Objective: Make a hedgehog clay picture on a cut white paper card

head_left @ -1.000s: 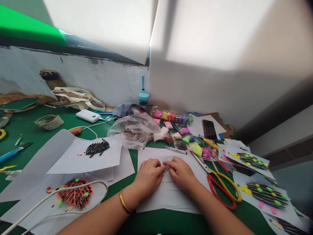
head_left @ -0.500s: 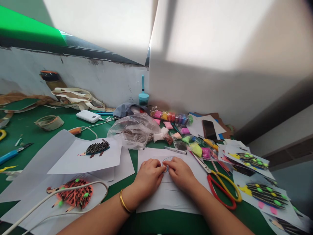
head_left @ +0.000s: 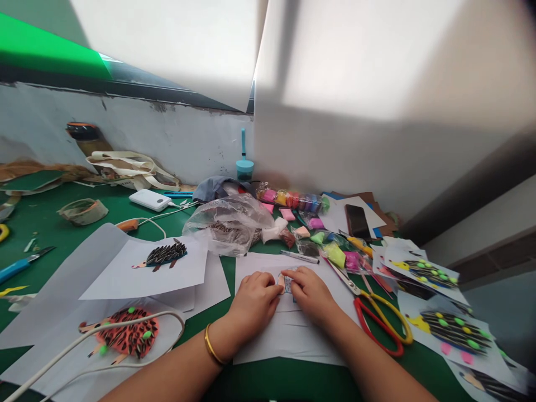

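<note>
A sheet of white paper (head_left: 262, 335) lies before me, bearing an outlined drawing (head_left: 288, 283) partly covered by my right hand. Beside the outline sits a small peach piece of modelling clay (head_left: 281, 279). My left hand (head_left: 257, 296), a gold bangle at its wrist, rests on the sheet with fingers bent together and tips against the clay's lower left edge. From the other side, my right hand (head_left: 310, 290) stretches its index finger to the top of the clay, its remaining fingers bent over the drawing. A pen (head_left: 300, 257) lies just beyond both hands.
Red-and-yellow scissors (head_left: 379, 318) lie right of the paper. Bagged clay pieces (head_left: 335, 254) and a plastic bag of seeds (head_left: 230, 223) lie behind. Seed hedgehog pictures (head_left: 448, 329) overlap at right; another hedgehog (head_left: 129, 332) lies left, under a white cable (head_left: 84, 340).
My right hand has shifted slightly, its index finger now straighter and its grip near the clay loosened, so more of the peach clay and drawing shows. My left hand stays in place.
</note>
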